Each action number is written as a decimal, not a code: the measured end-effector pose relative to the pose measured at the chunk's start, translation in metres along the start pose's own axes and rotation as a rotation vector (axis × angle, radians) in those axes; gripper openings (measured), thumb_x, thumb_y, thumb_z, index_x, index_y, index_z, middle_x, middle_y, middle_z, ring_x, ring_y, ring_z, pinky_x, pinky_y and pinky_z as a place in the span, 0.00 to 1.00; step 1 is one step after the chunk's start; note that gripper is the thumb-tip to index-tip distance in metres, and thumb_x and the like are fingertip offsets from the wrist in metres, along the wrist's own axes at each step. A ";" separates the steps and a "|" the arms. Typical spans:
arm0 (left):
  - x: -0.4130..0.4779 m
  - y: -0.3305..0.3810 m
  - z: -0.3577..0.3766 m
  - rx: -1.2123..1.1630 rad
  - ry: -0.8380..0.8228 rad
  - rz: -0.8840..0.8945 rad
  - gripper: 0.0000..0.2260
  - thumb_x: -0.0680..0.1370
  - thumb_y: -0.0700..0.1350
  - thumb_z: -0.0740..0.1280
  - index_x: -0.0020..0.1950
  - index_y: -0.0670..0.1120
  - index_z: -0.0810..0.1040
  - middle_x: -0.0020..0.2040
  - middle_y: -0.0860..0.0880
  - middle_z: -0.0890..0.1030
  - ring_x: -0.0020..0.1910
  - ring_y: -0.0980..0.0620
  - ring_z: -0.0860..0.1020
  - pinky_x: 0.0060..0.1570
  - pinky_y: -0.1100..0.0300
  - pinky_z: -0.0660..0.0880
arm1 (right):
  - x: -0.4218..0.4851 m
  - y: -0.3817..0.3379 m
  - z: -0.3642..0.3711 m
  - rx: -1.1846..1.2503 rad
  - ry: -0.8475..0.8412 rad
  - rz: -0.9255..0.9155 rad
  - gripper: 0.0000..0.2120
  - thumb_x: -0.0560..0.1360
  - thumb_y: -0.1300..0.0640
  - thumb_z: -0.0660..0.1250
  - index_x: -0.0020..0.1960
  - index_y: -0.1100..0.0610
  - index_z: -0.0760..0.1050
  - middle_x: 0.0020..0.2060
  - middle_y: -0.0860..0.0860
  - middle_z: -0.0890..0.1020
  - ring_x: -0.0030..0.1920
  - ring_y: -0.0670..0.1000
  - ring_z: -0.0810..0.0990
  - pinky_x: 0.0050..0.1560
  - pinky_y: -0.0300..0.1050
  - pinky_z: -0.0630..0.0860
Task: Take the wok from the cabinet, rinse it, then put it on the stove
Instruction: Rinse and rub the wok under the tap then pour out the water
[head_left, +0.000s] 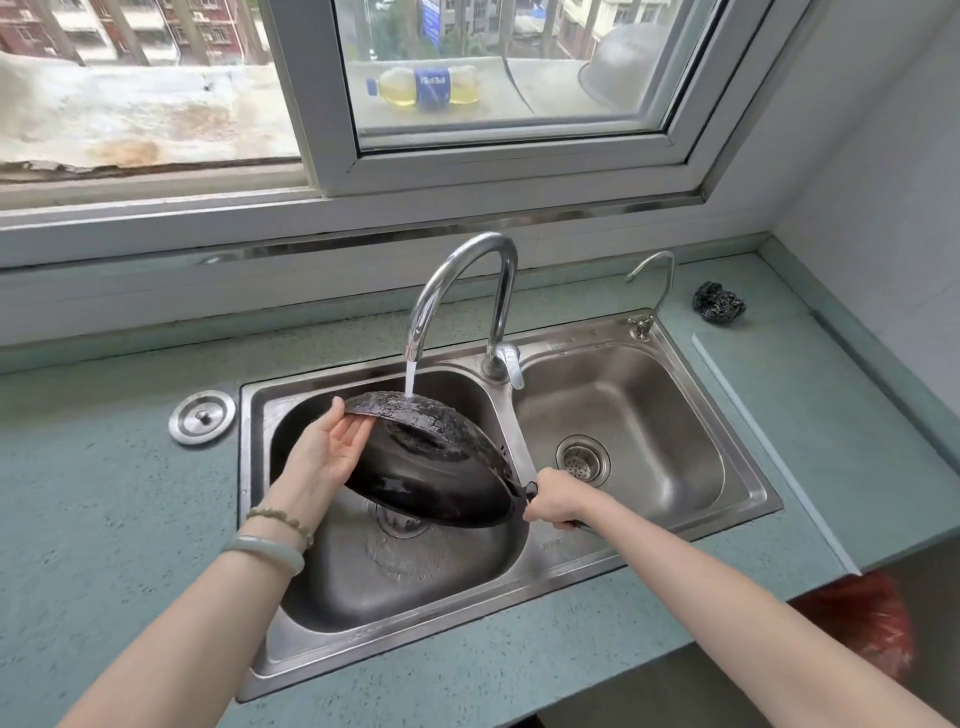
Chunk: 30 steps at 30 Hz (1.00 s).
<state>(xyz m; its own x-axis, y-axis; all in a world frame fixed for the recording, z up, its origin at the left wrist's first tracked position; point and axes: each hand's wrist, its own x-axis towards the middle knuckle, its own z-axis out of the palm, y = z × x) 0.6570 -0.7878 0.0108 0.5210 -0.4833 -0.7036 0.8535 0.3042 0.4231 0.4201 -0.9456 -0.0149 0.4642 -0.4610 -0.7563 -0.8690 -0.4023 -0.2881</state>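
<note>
A black wok (431, 467) hangs tilted over the left basin of a steel double sink (644, 525). Its rim is raised at the far left and its inside faces me. Water runs from the curved tap (457, 291) onto the wok's upper rim. My left hand (327, 447) holds the wok's left rim, thumb over the edge and palm under the bowl. My right hand (556, 499) is closed around the wok's dark handle at the divider between the basins. Water pools around the left drain below the wok.
A round steel lid (202, 417) lies on the green counter (104, 519) left of the sink. A small second tap (652, 291) stands at the sink's back right, a dark steel scourer (718, 303) beyond it. A red bag (862, 623) sits below the counter's right end.
</note>
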 end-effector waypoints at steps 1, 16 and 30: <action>0.000 -0.001 0.000 0.013 0.005 -0.003 0.06 0.81 0.39 0.60 0.46 0.39 0.73 0.47 0.43 0.78 0.67 0.47 0.72 0.66 0.55 0.68 | 0.000 0.001 0.003 0.010 0.014 0.003 0.07 0.67 0.60 0.65 0.33 0.58 0.67 0.23 0.55 0.72 0.19 0.53 0.68 0.22 0.38 0.64; -0.024 -0.013 0.022 0.025 -0.075 0.031 0.02 0.79 0.34 0.61 0.48 0.37 0.73 0.35 0.43 0.84 0.36 0.50 0.84 0.55 0.56 0.76 | -0.004 0.014 0.022 -0.061 0.225 0.076 0.15 0.66 0.41 0.70 0.44 0.52 0.76 0.45 0.52 0.82 0.50 0.55 0.81 0.44 0.44 0.72; -0.002 0.033 -0.023 0.816 0.014 0.252 0.16 0.77 0.32 0.62 0.65 0.35 0.73 0.59 0.37 0.77 0.59 0.44 0.76 0.61 0.54 0.71 | -0.020 -0.004 0.028 -0.053 0.182 0.018 0.07 0.61 0.55 0.63 0.38 0.54 0.73 0.40 0.53 0.80 0.42 0.58 0.81 0.37 0.43 0.73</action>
<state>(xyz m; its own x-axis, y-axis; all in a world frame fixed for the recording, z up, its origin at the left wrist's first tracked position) 0.6839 -0.7575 0.0128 0.7004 -0.4690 -0.5381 0.4547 -0.2881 0.8428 0.4097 -0.9124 -0.0152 0.4760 -0.6022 -0.6410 -0.8695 -0.4316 -0.2402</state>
